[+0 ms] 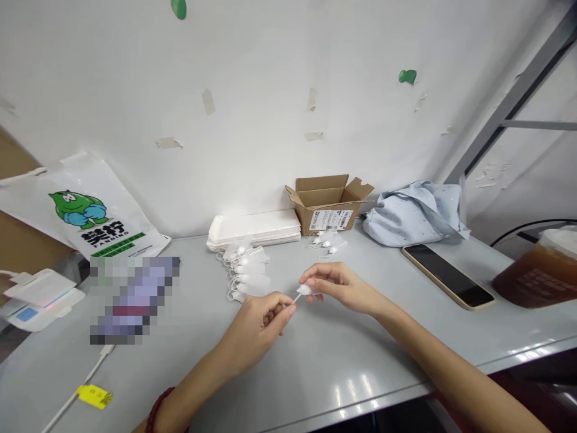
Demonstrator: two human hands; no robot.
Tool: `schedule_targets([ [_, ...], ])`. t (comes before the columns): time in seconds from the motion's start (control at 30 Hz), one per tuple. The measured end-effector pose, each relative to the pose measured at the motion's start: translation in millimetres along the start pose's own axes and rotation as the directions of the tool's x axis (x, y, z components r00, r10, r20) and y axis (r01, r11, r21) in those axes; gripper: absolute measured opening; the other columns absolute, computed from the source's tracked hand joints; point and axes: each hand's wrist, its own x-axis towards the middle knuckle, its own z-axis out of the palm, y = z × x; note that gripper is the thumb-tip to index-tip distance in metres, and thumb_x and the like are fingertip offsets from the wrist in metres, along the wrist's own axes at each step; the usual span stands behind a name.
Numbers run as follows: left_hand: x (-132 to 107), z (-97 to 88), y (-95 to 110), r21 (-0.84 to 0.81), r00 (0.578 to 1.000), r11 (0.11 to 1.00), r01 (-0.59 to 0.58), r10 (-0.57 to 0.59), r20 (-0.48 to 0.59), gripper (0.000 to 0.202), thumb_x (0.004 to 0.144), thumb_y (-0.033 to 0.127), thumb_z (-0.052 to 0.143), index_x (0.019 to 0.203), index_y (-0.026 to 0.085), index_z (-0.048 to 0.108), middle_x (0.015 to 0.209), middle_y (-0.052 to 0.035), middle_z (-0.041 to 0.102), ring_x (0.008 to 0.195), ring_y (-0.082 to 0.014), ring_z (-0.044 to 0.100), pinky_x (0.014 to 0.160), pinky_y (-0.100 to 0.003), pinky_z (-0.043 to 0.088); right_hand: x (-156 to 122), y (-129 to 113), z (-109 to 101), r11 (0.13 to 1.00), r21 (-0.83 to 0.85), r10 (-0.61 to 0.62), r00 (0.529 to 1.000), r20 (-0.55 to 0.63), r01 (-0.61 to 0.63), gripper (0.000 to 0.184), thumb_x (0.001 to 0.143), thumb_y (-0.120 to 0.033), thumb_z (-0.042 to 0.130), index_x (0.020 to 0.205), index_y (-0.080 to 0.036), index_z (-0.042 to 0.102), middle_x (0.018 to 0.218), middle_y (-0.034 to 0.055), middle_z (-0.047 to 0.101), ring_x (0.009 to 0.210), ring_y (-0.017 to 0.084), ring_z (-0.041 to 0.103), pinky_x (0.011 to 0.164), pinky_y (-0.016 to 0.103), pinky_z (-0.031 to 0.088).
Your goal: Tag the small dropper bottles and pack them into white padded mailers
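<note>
My left hand (259, 328) and my right hand (336, 287) meet over the middle of the grey table (315, 373). Between them is a small white adapter with a short cable (303, 291). The right hand's fingertips pinch the white plug end. The left hand's fingers are curled and pinch the thin cable end. A row of small clear bags with white adapters (247, 270) lies just behind my left hand. A few loose white adapters (328, 242) lie in front of the cardboard box.
An open cardboard box (329, 204) and a stack of white bags (255, 230) stand by the wall. A phone (446, 275) lies at the right, beside a light blue cloth (415, 211) and a cup of brown drink (541, 270). A printed bag (99, 216) leans at the left.
</note>
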Motion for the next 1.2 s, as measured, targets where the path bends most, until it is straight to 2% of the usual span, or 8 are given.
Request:
schedule_targets([
  [0.23, -1.8, -2.2, -1.1, -0.008, 1.0, 1.0, 0.023, -0.023, -0.014, 0.03, 0.086, 0.042, 0.045, 0.085, 0.019, 0.065, 0.055, 0.0027, 0.049, 0.053, -0.012, 0.05, 0.048, -0.021, 0.039, -0.1, -2.3, -2.8, 0.998, -0.054, 0.023, 0.989, -0.146, -0.031, 0.028, 0.084, -0.044, 0.054, 0.084, -0.017, 0.059, 0.062, 0.0009, 0.061, 0.058, 0.012, 0.054, 0.053, 0.024, 0.039],
  [0.6, -1.3, -1.6, -3.6, -0.028, 0.996, 0.996, 0.087, -0.088, -0.019, 0.031, 0.085, 0.042, 0.045, 0.079, 0.018, 0.064, 0.057, 0.0021, 0.054, 0.048, -0.0111, 0.049, 0.048, -0.023, 0.04, 0.6, -2.2, 1.6, 0.997, -0.073, 0.027, 0.987, -0.158, -0.039, 0.026, 0.085, -0.042, 0.054, 0.081, -0.017, 0.06, 0.062, 0.0005, 0.061, 0.056, 0.011, 0.052, 0.052, 0.023, 0.037],
  [0.97, -1.9, -1.1, 1.6, -0.075, 0.995, 0.992, 0.1, -0.102, -0.019, 0.034, 0.085, 0.04, 0.047, 0.06, 0.017, 0.052, 0.054, 0.003, 0.055, 0.044, -0.0085, 0.048, 0.048, -0.021, 0.038, 0.0, -0.5, 2.7, 0.998, -0.044, 0.036, 0.991, -0.129, -0.042, 0.026, 0.085, -0.042, 0.055, 0.081, -0.016, 0.06, 0.063, 0.0005, 0.061, 0.059, 0.01, 0.054, 0.052, 0.021, 0.037],
  [1.2, -2.6, -3.7, 3.1, -0.199, 0.999, 0.979, 0.052, -0.049, 0.019, 0.027, 0.089, 0.035, 0.044, 0.074, 0.017, 0.057, 0.064, 0.0034, 0.059, 0.049, -0.0081, 0.052, 0.053, -0.021, 0.04, 0.3, 0.8, 5.6, 0.999, -0.03, 0.038, 0.996, -0.079, -0.041, 0.026, 0.085, -0.041, 0.055, 0.081, -0.016, 0.06, 0.063, 0.0002, 0.06, 0.058, 0.01, 0.054, 0.053, 0.022, 0.037],
])
